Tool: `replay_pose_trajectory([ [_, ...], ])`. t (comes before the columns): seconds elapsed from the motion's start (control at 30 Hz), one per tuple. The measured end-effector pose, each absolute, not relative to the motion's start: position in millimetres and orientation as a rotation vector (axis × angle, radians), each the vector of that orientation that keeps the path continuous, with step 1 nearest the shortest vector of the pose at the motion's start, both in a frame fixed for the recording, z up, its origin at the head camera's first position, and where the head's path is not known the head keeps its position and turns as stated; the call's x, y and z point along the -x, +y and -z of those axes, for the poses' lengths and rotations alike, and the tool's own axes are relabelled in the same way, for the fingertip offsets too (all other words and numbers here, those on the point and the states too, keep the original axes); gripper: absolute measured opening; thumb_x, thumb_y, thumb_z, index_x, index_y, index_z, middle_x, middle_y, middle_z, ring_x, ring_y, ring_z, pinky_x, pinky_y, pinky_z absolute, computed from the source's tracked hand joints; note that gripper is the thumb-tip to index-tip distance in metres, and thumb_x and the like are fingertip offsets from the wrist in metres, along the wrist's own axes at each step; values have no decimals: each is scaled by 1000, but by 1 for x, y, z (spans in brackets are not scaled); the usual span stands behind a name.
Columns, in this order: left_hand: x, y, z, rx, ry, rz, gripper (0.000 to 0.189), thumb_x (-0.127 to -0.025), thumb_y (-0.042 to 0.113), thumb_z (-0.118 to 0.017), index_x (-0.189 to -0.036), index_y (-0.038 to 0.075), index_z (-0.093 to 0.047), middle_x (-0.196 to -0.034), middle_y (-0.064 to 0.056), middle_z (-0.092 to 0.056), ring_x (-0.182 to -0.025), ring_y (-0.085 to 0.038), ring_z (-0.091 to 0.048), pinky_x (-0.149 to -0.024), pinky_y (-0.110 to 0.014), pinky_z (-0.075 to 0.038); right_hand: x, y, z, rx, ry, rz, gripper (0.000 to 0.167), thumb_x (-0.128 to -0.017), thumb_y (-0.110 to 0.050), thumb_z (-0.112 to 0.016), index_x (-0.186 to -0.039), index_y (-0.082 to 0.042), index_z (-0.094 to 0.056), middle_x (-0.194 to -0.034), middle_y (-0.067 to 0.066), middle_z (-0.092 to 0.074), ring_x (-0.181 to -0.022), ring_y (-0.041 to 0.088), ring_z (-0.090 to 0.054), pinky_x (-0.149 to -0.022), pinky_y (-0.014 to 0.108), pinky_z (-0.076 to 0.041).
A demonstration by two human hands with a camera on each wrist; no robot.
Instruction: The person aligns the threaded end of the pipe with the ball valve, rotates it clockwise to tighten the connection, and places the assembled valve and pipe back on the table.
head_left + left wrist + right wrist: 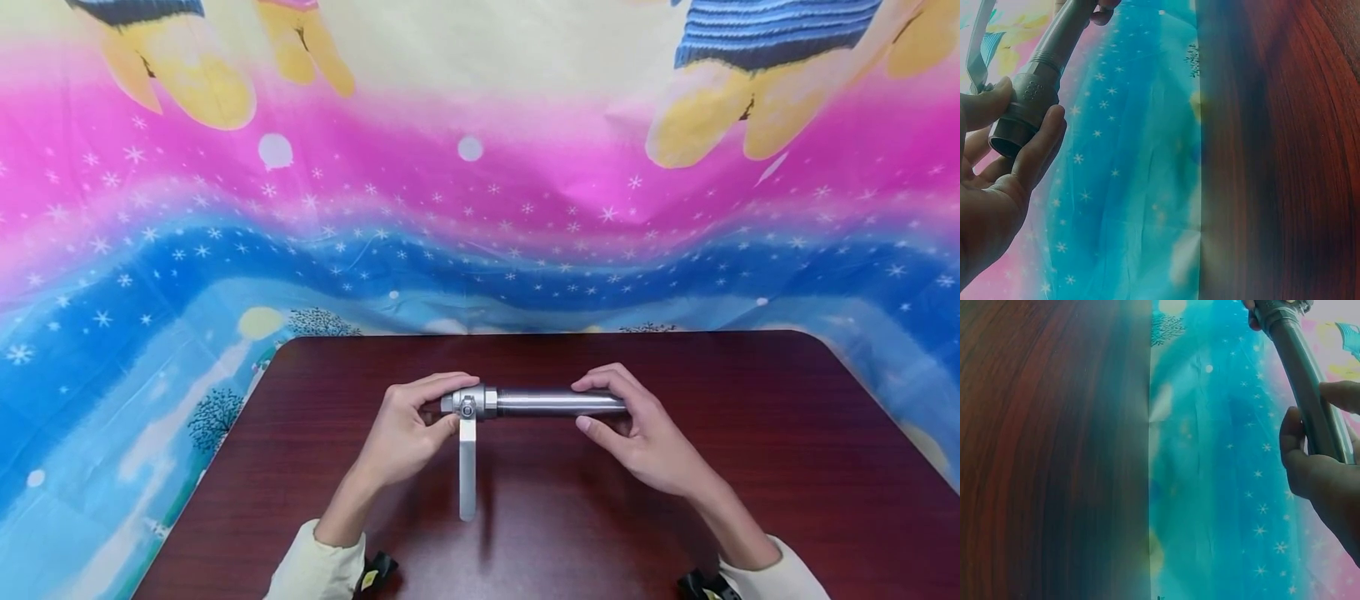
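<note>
A metal ball valve (468,400) and a long steel pipe (551,403) are joined end to end and held level above the table. The valve's flat lever handle (467,471) points toward the person. My left hand (408,429) grips the valve body, thumb on the near side and fingers over the far side. In the left wrist view the open bore of the valve (1025,94) shows beside the fingers. Around the pipe's right end, my right hand (645,433) curls its thumb and fingers. Threads show where the pipe (1304,375) meets the valve.
A dark red-brown wooden table (300,375) with rounded far corners lies beneath the hands. Behind and beside it hangs a colourful printed cloth (465,217) with snowflakes. Black straps (375,573) sit near the sleeves.
</note>
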State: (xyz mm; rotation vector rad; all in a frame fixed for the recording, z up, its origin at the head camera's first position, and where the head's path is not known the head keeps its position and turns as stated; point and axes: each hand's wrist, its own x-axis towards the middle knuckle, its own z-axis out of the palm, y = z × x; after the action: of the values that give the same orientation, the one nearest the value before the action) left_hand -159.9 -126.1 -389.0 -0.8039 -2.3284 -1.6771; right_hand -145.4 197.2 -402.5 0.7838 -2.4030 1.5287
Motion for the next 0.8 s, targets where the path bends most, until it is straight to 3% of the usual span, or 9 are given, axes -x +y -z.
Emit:
replay_pose_trajectory([
  [0.27, 160, -127, 389, 808, -2314, 1685, 55, -82, -20, -69, -129, 5, -77, -134, -17, -74, -108, -16, -71, -81, -25, -64, 145, 197, 403, -737, -2405, -1489, 38, -95, -2, -78, -128, -18, -69, -125, 0, -64, -90, 8, -64, -59, 25, -54],
  [0.53, 161, -128, 389, 829, -2295, 1674, 52, -82, -20, -70, -129, 3, -77, -132, -16, -75, -104, -13, -71, -77, -24, -64, 146, 199, 403, -669, -2469, -1499, 32, -100, -8, -74, -129, -19, -68, -105, 2, -67, -75, 9, -59, -64, 26, -52],
  [0.67, 160, -128, 389, 836, -2295, 1670, 51, -83, -19, -71, -128, 4, -77, -131, -15, -76, -102, -12, -71, -75, -25, -64, 146, 198, 402, -679, -2464, -1552, 31, -102, -8, -71, -130, -19, -66, -106, 6, -66, -79, 10, -65, -68, 25, -57],
  [0.8, 160, -127, 388, 834, -2304, 1652, 51, -82, -18, -72, -128, 5, -78, -131, -14, -76, -101, -14, -71, -73, -26, -64, 147, 198, 402, -706, -2446, -1570, 36, -99, -4, -74, -131, -17, -65, -117, 3, -63, -88, 11, -67, -70, 25, -59],
])
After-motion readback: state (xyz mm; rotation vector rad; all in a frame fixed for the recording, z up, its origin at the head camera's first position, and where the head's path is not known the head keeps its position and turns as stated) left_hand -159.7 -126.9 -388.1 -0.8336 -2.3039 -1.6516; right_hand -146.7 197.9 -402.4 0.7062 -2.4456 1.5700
